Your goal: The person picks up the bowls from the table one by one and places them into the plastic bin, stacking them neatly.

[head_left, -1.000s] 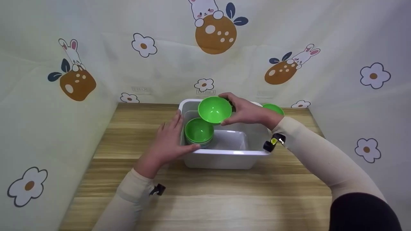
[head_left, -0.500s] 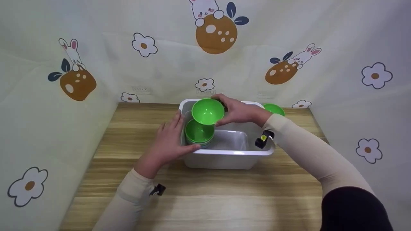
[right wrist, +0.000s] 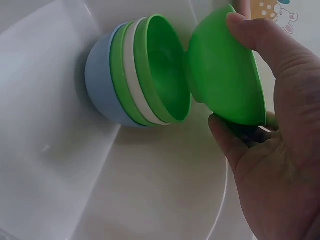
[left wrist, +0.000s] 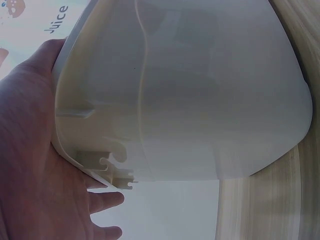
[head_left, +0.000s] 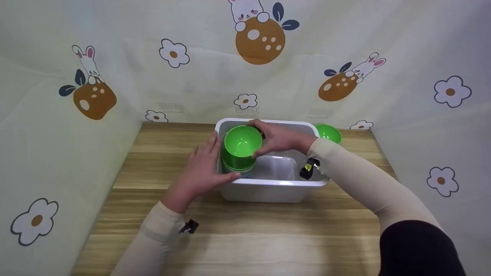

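My right hand [head_left: 277, 138] pinches a green bowl [head_left: 243, 141] by its rim, thumb on one side and fingers on the other. In the right wrist view that bowl is tilted right at the mouth of a stack of bowls [right wrist: 131, 75], with green, white and light blue ones nested together. The stack stands in the left end of a white plastic basin [head_left: 276, 183]. My left hand [head_left: 201, 172] lies along the basin's left rim, fingers extended and thumb over the front corner. In the left wrist view, the left hand [left wrist: 45, 140] rests against the basin's rim [left wrist: 59, 85].
Another green bowl [head_left: 329, 133] sits behind the basin's right end, partly hidden by the right forearm. Beneath everything is a wood-grain tabletop [head_left: 245, 237]. Patterned cloth walls [head_left: 207, 84] rise at the back and both sides.
The right hand has carried the green bowl left and down, so it now overlaps the stack in the head view. The left hand and basin stay where they were.
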`<state>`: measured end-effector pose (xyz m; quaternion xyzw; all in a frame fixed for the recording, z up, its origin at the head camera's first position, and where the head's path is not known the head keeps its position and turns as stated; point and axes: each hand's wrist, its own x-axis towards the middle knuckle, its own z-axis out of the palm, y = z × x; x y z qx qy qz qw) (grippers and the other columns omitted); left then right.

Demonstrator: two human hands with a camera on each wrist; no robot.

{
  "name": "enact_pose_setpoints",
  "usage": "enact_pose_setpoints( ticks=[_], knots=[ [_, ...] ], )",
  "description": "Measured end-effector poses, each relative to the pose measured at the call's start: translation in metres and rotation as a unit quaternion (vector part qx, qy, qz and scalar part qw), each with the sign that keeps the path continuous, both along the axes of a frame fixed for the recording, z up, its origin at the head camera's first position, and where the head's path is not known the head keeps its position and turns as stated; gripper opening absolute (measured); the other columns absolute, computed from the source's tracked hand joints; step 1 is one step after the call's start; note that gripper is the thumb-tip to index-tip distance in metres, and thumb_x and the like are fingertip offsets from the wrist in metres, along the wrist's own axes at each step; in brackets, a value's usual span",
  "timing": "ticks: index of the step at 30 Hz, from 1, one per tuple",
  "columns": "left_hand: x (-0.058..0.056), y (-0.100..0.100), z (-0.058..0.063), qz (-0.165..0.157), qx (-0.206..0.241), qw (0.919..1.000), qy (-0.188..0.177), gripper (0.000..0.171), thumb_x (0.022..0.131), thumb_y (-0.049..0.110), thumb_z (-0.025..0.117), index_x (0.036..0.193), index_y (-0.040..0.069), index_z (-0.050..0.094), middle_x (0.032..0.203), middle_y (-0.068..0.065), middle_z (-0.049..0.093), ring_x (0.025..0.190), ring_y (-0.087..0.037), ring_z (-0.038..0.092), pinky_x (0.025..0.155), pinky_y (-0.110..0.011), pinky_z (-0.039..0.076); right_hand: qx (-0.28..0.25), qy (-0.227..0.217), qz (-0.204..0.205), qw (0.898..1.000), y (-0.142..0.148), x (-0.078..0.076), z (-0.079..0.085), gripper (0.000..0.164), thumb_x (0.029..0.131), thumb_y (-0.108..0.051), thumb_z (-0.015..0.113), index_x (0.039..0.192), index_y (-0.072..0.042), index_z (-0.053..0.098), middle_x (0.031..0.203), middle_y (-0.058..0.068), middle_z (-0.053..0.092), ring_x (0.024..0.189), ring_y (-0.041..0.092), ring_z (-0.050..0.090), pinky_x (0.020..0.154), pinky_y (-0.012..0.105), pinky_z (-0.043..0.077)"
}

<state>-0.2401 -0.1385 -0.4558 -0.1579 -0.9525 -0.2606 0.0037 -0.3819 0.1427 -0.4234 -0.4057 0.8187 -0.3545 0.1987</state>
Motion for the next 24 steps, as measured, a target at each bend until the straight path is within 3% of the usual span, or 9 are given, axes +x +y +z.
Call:
enact_pose_setpoints(
  ticks=[15, 24],
  knots=[
    [-0.001, -0.001, -0.001, 0.003, -0.006, 1.0, -0.001, 0.141, 0.082, 0.099, 0.058, 0.177, 0.005, 0.014, 0.186, -0.013, 0.005, 0.169, -0.038, 0.016, 0.134, -0.066, 0.01, 0.004, 0.017, 0.03, 0.999, -0.011, 0.0, -0.013, 0.103, 0.08, -0.028, 0.101, 0.162, -0.004, 0.044, 0.152, 0.009, 0.06, 0.138, 0.026, 0.058, 0.121, 0.045, 0.045],
    [0.0, 0.0, 0.0, -0.006, 0.011, 0.9999, 0.009, 0.139, 0.084, 0.092, 0.066, 0.176, 0.001, 0.016, 0.185, -0.015, 0.005, 0.169, -0.04, 0.015, 0.134, -0.067, 0.006, 0.061, 0.059, 0.023, 0.996, -0.013, 0.002, -0.015, 0.106, 0.08, -0.039, 0.1, 0.164, -0.007, 0.044, 0.152, 0.004, 0.058, 0.136, 0.02, 0.058, 0.119, 0.04, 0.046]
  ],
)
